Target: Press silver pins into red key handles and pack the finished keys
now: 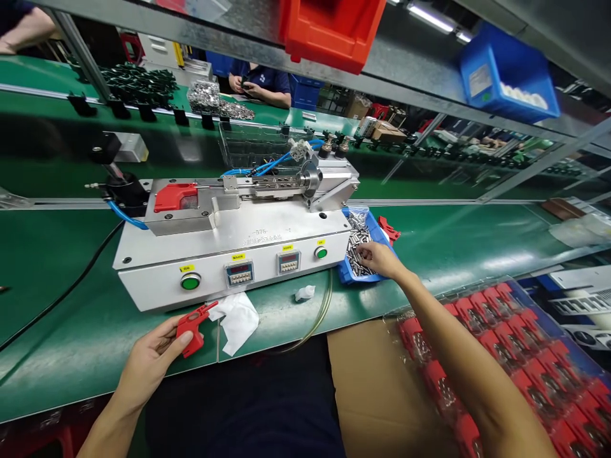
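Note:
My left hand (155, 356) is closed around a red plastic housing (191, 329) with a thin arm sticking out at its top, held in front of the machine's left half. My right hand (379, 257) reaches into a blue bin (356, 277) of small metal pins (359, 236), its fingertips bent down among them. Whether a pin is between those fingers I cannot make out. Another red housing (176, 197) sits in the fixture at the left end of the silver bench machine (258, 235).
White tissue (238, 321) and a small crumpled piece (304, 292) lie before the machine. Clear trays of red housings (506, 346) stand at the right. Red pieces (389, 230) lie beside the bin. Overhead shelf holds red (334, 38) and blue bins (506, 79). A co-worker (267, 83) sits opposite.

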Demonstrator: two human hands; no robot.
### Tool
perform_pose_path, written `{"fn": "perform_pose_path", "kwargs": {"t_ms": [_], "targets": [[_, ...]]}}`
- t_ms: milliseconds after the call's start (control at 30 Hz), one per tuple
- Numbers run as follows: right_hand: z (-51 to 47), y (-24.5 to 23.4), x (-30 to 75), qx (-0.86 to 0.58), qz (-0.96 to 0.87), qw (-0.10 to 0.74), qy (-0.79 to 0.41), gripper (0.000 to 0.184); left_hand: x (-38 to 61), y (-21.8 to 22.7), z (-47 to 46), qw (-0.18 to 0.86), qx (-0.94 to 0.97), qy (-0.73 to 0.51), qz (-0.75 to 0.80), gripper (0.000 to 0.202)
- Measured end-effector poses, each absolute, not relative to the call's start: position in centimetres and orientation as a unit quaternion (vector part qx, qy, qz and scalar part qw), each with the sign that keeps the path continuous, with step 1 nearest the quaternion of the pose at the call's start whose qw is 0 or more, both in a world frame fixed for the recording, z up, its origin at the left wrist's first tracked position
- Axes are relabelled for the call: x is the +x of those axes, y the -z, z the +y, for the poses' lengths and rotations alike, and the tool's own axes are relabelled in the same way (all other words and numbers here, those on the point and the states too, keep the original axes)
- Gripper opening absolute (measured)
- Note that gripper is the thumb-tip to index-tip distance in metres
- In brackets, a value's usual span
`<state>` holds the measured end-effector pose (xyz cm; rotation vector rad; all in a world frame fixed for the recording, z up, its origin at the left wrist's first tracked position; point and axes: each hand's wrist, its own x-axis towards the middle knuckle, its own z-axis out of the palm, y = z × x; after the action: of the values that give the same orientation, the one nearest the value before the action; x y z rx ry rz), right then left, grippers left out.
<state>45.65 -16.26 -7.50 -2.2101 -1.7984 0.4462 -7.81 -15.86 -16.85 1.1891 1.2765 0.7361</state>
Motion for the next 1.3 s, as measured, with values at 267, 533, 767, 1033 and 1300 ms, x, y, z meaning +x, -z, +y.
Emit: {"fn": "perform_pose_path", "kwargs": {"t_ms": [267, 533, 767, 1033, 1300], "targets": [[-16.6, 7.0, 45.3, -0.776, -0.571, 0.211, -0.164, 0.020, -6.9, 16.3, -16.8, 0.599, 0.481, -0.355, 0.533, 0.065], [-16.5, 1.0, 39.8, -0.722, -0.573, 0.356, -0.152, 0.053, -6.1, 16.8, -16.0, 0.614, 0.496, -0.371, 0.489, 0.055], [-11.4, -3.1, 31.3, -0.589, -0.710, 0.364, -0.130, 0.032, -5.4, 17.4, -14.9, 0.597, 0.546, -0.374, 0.453, 0.047], [1.9, -2.7, 20.8, -0.489, -0.806, 0.331, -0.041, 0.015, -5.3, 17.5, -14.4, 0.616, 0.528, -0.406, 0.421, 0.048], [4.0, -2.1, 19.6, -0.466, -0.849, 0.249, 0.009, 0.020, -5.0, 17.2, -14.2, 0.601, 0.534, -0.419, 0.423, 0.049]]}}
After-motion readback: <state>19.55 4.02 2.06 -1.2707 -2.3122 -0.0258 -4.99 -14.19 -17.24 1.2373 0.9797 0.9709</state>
